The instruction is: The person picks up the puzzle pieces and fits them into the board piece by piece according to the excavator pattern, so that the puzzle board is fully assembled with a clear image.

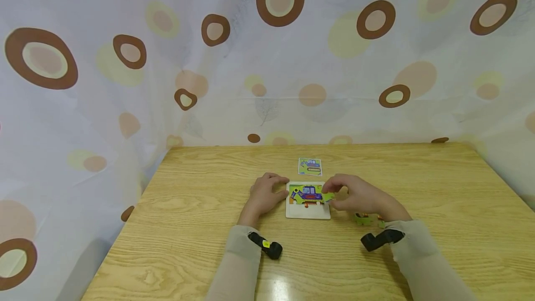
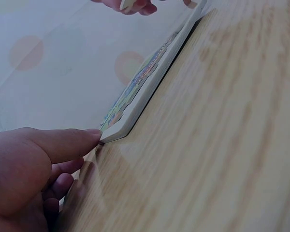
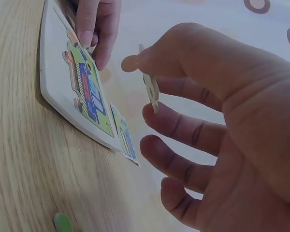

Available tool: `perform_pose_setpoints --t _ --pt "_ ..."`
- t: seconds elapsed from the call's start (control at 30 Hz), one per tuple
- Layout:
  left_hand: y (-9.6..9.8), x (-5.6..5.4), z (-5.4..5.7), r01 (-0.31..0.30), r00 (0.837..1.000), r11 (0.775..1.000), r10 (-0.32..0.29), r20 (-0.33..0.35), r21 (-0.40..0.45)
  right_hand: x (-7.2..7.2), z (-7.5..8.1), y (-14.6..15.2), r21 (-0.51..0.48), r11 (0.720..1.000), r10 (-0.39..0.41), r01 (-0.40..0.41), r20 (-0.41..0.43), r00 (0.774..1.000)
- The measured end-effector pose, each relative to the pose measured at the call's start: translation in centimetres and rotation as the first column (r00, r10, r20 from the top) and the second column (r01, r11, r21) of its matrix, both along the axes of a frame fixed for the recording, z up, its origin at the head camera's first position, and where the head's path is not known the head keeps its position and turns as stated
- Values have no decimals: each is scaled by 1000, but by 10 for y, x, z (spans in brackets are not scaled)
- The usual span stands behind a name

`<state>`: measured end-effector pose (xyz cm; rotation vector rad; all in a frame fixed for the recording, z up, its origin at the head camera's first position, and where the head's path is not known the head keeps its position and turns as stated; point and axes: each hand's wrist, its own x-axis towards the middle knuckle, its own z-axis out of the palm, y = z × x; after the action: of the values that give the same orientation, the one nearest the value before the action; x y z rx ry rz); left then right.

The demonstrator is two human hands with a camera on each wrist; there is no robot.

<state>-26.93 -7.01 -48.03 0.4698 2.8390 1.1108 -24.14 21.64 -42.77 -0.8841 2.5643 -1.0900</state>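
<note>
A white puzzle board (image 1: 301, 213) lies on the table, its upper part filled with joined pieces showing a purple excavator (image 1: 308, 194); bare white shows along its near side. My left hand (image 1: 265, 193) rests at the board's left edge, and in the left wrist view its straight thumb (image 2: 72, 143) touches the corner. Over the board's right side, my right hand (image 1: 361, 195) pinches a puzzle piece (image 3: 151, 89) between thumb and fingers. That piece is raised off the board and seen edge-on in the right wrist view, its printed face mostly hidden there.
Just beyond the board lies a small picture card (image 1: 310, 166) with the same excavator. Loose green puzzle pieces (image 1: 364, 220) lie under and beside my right wrist. A patterned curtain (image 1: 292, 120) hangs behind the wooden table (image 1: 179, 245).
</note>
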Motion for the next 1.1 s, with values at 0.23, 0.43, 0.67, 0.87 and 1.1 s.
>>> perform_pose_setpoints --t 0.23,0.43,0.67,0.87,1.1 --pt "-1 0 0 -2 1000 1000 2 -4 -1 -1 -3 -8 -30 1000 -8 7 -17 1000" --pt "-1 1 -1 -1 1000 1000 1 -3 -2 0 -5 -16 -48 998 -31 30 -29 999" --pt "-1 0 -1 -1 1000 1000 1 4 4 -1 -8 -25 -56 998 -6 2 -70 997" --pt "0 -1 -1 3 1000 1000 -3 1 2 2 -5 -32 -72 997 11 -17 -76 997" --pt "-1 -1 0 2 1000 1000 -2 -1 -9 0 -6 -42 -81 996 35 -42 -79 996"
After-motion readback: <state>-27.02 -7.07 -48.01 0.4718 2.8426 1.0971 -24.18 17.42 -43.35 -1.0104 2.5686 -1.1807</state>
